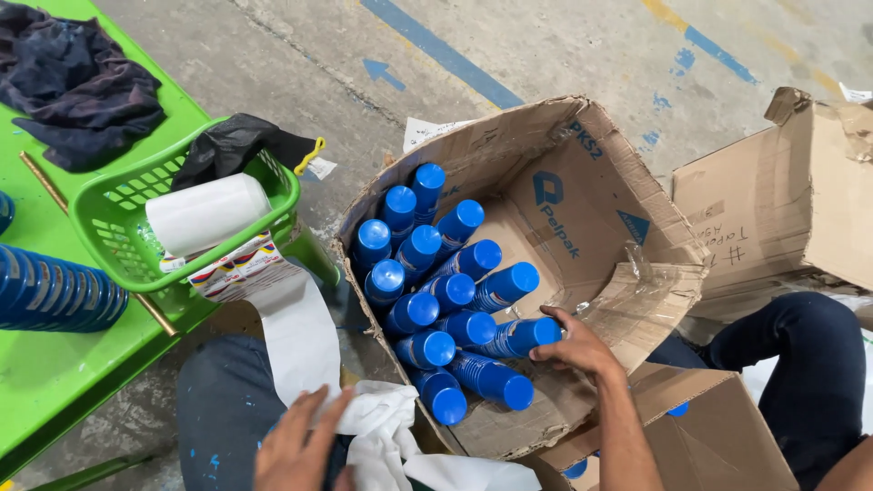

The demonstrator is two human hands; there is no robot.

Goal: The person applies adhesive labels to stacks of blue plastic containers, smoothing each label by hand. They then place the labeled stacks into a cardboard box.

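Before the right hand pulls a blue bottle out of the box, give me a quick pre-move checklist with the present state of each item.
1. Right hand on a bottle: ok, fingers rest on one in the box.
2. Firm grip closed around it: cannot tell.
3. Left hand occupied: ok, it rests on a white cloth.
4. Neighbouring bottles stable: not ok, they lean loosely against each other.
5. Box flaps out of the way: ok, folded open.
6. Basket has room: cannot tell.
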